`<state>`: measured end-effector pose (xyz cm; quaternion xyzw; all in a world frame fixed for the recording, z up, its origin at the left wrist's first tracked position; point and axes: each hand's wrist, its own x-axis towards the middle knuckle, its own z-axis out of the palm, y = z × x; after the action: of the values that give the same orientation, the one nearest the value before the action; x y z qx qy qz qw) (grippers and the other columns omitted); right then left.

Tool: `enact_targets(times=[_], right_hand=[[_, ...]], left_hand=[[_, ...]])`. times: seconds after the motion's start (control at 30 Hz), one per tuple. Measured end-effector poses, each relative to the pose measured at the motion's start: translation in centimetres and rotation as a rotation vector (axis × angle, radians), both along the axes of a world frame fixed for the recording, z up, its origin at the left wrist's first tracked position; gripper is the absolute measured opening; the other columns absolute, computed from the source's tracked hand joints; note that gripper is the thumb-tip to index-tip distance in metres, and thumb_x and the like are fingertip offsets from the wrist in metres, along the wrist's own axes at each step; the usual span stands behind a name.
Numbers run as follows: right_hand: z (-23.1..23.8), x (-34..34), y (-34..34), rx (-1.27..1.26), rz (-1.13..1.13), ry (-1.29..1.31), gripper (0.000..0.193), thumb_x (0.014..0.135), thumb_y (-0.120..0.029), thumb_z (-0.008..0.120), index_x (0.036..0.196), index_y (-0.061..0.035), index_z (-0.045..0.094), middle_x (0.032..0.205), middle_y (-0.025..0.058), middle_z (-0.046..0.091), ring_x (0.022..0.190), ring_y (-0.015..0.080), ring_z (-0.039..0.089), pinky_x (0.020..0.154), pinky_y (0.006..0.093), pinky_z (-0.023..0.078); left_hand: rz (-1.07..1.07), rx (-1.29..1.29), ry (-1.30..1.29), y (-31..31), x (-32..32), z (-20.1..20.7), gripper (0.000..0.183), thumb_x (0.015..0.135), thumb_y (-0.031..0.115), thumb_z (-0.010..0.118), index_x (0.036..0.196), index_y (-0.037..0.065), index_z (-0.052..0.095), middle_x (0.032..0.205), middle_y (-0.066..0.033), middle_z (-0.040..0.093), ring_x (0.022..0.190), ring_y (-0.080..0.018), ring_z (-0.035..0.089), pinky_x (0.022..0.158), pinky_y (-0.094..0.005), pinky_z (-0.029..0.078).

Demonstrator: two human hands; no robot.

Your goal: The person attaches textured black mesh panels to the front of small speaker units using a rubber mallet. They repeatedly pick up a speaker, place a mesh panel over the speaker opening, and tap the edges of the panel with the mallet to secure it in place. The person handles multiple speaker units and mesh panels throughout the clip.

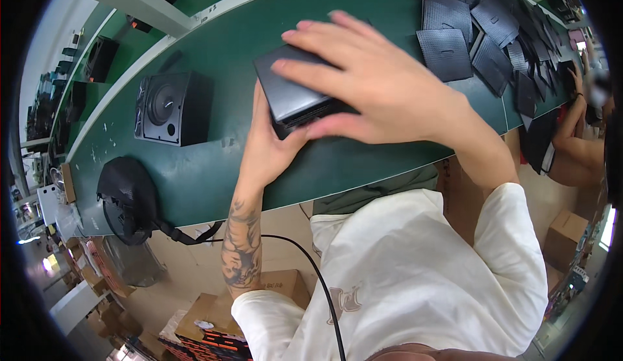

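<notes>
Closest in, a thin black cable [331, 309] runs past the wearer's white T-shirt [415, 263] toward the strap of a black bag [130, 195] at the bench edge, so a careless elbow could probably snag it and drag the bag off. Past that, the left hand [272, 156] cups the near-left side of a black box-shaped cabinet [285, 95], its other fingers mostly hidden, while the right hand [376, 91] grips spread across the top, thumb along the near lower edge. It's over the green workbench [220, 176]; can't tell whether it touches down. Those smooth faces look slick imo (fingertips are blurry, so no idea how firm the hold is), and a slip could bang a corner. Off to the left, a black loudspeaker [173, 109] sits cone exposed; swing the cabinet into it and that cone might get dinged. Farther right, mesh-textured black panels [444, 52] lie heaped loosely, so one bump could start a slide toward the co-worker's hand [575, 78].
</notes>
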<state>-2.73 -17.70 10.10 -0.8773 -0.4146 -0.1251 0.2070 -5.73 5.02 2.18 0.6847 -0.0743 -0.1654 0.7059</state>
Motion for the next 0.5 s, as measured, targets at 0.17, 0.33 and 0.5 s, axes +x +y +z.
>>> enact_targets(times=[0.17,0.33,0.5], right_hand=[[-1.4,0.1,-2.4,0.090,-0.086,0.084,0.062,0.086,-0.033,0.079,0.141,-0.0110,0.060,0.151,0.0152,0.050,0.144,0.0382,0.042,0.118,0.0546,0.034],[-2.6,0.2,-2.8,0.271,-0.057,0.186,0.052,0.088,-0.024,0.078,0.137,-0.0163,0.065,0.153,0.0159,0.049,0.147,0.0439,0.035,0.119,0.0496,0.034],[0.2,-0.4,-2.9,-0.006,-0.077,0.235,0.057,0.099,-0.025,0.067,0.148,-0.0040,0.048,0.147,0.0317,0.040,0.141,0.0465,0.036,0.116,0.0465,0.034]], left_hand=[[0.117,-0.148,-0.242,-1.6,-0.5,0.5,0.108,0.092,0.033,0.074,0.167,0.007,0.001,0.167,-0.0184,0.019,0.151,-0.0301,0.028,0.124,-0.0399,0.021],[0.113,-0.166,-0.292,-0.8,0.4,-0.6,0.094,0.101,0.038,0.063,0.163,-0.006,0.008,0.169,-0.0228,0.018,0.156,-0.0309,0.021,0.125,-0.0404,0.016],[0.119,-0.120,-0.380,-0.8,1.0,-0.3,0.090,0.099,0.031,0.069,0.161,-0.009,0.017,0.160,-0.0232,0.036,0.146,-0.0297,0.040,0.121,-0.0383,0.028]])
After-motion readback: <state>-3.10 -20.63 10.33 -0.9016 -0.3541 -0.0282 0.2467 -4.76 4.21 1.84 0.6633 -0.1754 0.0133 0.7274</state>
